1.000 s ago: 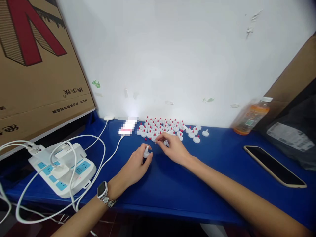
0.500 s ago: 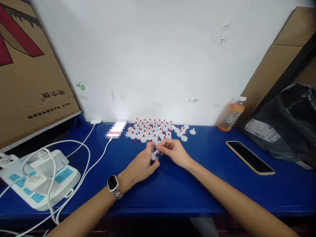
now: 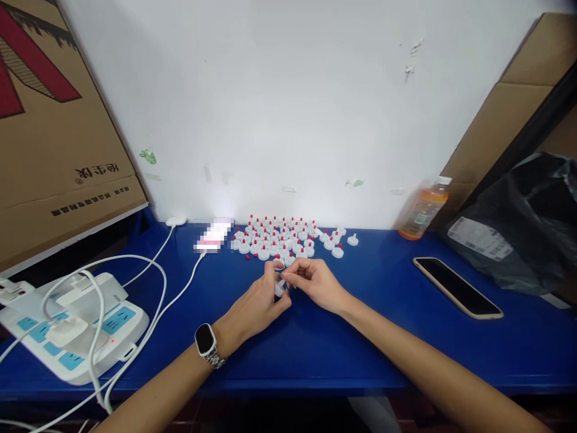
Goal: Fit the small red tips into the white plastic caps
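My left hand [image 3: 252, 307], with a watch [image 3: 205, 340] on its wrist, grips a white nozzle cap [image 3: 279, 290] between thumb and fingers. The cap is tilted, its spout pointing up and to the right. My right hand [image 3: 322, 285] is closed in a pinch at the spout's tip; what lies between those fingertips is hidden. Just beyond my hands stands a cluster of white nozzle caps [image 3: 264, 254], most with small red tips. A few loose red tips [image 3: 247, 257] lie at the cluster's front left. One cap without a red tip [image 3: 352, 240] sits to the right.
A power strip [image 3: 130, 343] with looping white cables is at the left, near a lit phone [image 3: 214, 236], partly pixelated. To the right are a dark-screened phone [image 3: 457, 287], an orange drink bottle [image 3: 424, 210] and a black plastic bag [image 3: 518, 240]. Cardboard boxes flank the blue table [image 3: 360, 361].
My right fingertips have drawn slightly down and closer round the spout's tip. The spout shows less than before. My left hand keeps its hold on the nozzle cap.
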`<state>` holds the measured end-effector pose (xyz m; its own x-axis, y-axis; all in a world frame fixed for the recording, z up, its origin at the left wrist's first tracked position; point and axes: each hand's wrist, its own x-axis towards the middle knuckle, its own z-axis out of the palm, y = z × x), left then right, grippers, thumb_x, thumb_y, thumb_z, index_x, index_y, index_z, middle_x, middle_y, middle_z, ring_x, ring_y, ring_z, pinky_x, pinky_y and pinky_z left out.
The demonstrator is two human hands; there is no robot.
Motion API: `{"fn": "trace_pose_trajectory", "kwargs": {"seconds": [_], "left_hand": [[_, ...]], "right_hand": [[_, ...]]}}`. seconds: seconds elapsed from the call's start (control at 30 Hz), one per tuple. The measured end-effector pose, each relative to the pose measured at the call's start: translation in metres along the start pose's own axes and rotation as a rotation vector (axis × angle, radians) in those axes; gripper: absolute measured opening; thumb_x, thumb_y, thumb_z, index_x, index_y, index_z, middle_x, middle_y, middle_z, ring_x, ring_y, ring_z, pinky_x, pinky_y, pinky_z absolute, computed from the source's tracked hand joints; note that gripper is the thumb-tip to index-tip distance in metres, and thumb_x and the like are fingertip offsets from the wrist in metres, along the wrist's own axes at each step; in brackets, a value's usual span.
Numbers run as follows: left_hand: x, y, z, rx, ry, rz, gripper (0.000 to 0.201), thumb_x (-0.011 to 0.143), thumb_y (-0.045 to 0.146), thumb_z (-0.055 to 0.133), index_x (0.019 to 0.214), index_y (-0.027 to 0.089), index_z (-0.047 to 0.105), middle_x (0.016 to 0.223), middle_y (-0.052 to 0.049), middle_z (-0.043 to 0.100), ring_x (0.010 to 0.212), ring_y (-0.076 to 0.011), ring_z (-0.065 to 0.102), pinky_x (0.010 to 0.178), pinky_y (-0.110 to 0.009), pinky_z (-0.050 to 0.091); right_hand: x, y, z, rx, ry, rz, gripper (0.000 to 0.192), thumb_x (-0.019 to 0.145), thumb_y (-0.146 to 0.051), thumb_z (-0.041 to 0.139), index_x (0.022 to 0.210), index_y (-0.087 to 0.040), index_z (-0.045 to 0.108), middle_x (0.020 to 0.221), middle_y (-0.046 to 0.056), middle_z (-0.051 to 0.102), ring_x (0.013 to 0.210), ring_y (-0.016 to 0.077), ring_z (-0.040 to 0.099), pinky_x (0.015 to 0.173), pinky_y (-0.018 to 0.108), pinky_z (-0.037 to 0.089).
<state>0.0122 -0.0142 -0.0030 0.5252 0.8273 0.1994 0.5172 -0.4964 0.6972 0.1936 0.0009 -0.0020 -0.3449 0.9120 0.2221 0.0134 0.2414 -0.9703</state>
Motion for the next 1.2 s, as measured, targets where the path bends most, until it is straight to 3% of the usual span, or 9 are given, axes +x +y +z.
{"fn": "trace_pose_trajectory", "kwargs": {"seconds": [0.27, 0.57, 0.7, 0.87, 1.0, 1.1, 1.2], "left_hand": [[0.001, -0.006, 0.001, 0.073, -0.009, -0.017, 0.046, 0.095, 0.030, 0.045, 0.137, 0.018, 0.028, 0.101, -0.008, 0.069, 0.092, -0.0254, 0.070, 0.078, -0.034, 0.049], [0.003, -0.003, 0.004, 0.051, -0.046, 0.058, 0.041, 0.096, 0.029, 0.046, 0.133, 0.021, 0.031, 0.103, -0.006, 0.068, 0.086, -0.0205, 0.069, 0.076, -0.031, 0.050], [0.004, -0.007, 0.001, 0.043, 0.012, 0.095, 0.048, 0.094, 0.038, 0.056, 0.133, 0.021, 0.035, 0.105, -0.006, 0.066, 0.087, -0.0198, 0.066, 0.077, -0.032, 0.050], [0.003, -0.013, -0.009, 0.118, 0.031, 0.097, 0.028, 0.094, 0.046, 0.058, 0.110, 0.023, 0.059, 0.095, -0.002, 0.063, 0.082, -0.0172, 0.059, 0.074, -0.030, 0.046], [0.001, -0.011, -0.005, 0.128, -0.033, 0.132, 0.026, 0.097, 0.044, 0.054, 0.088, 0.020, 0.062, 0.083, 0.000, 0.059, 0.079, -0.0160, 0.056, 0.072, -0.029, 0.043], [0.001, -0.012, -0.003, 0.151, 0.017, 0.116, 0.024, 0.095, 0.044, 0.058, 0.099, 0.021, 0.062, 0.085, 0.000, 0.059, 0.079, -0.0161, 0.055, 0.071, -0.029, 0.043], [0.005, -0.017, -0.009, 0.179, 0.127, 0.060, 0.037, 0.092, 0.047, 0.060, 0.118, 0.022, 0.057, 0.088, 0.000, 0.059, 0.078, -0.0166, 0.056, 0.070, -0.029, 0.044]], "right_hand": [[-0.004, 0.006, 0.002, -0.069, -0.016, -0.037, 0.029, 0.085, -0.046, 0.071, 0.080, -0.017, 0.065, 0.080, 0.004, 0.071, 0.072, 0.0161, 0.062, 0.070, 0.030, 0.048], [-0.010, 0.004, -0.003, -0.036, -0.060, -0.008, 0.027, 0.083, -0.042, 0.073, 0.077, -0.017, 0.065, 0.074, 0.003, 0.069, 0.069, 0.0153, 0.062, 0.070, 0.030, 0.048], [-0.008, 0.001, -0.011, 0.029, -0.006, 0.015, 0.030, 0.078, -0.045, 0.078, 0.078, -0.016, 0.068, 0.074, 0.002, 0.069, 0.065, 0.0133, 0.060, 0.066, 0.029, 0.047], [-0.003, 0.001, -0.017, 0.013, 0.067, 0.004, 0.034, 0.072, -0.048, 0.081, 0.076, -0.017, 0.068, 0.068, 0.000, 0.067, 0.061, 0.0120, 0.056, 0.064, 0.028, 0.046], [-0.003, 0.004, -0.011, -0.028, 0.010, 0.020, 0.033, 0.078, -0.048, 0.076, 0.078, -0.017, 0.065, 0.075, 0.003, 0.070, 0.066, 0.0144, 0.060, 0.066, 0.030, 0.048], [-0.001, 0.000, -0.014, -0.211, 0.019, -0.024, 0.025, 0.085, -0.041, 0.068, 0.077, -0.017, 0.063, 0.073, 0.003, 0.068, 0.064, 0.0136, 0.057, 0.063, 0.028, 0.045], [0.003, -0.007, -0.027, -0.450, 0.083, -0.088, 0.018, 0.088, -0.032, 0.062, 0.078, -0.018, 0.064, 0.068, 0.001, 0.064, 0.060, 0.0122, 0.052, 0.059, 0.026, 0.041]]}}
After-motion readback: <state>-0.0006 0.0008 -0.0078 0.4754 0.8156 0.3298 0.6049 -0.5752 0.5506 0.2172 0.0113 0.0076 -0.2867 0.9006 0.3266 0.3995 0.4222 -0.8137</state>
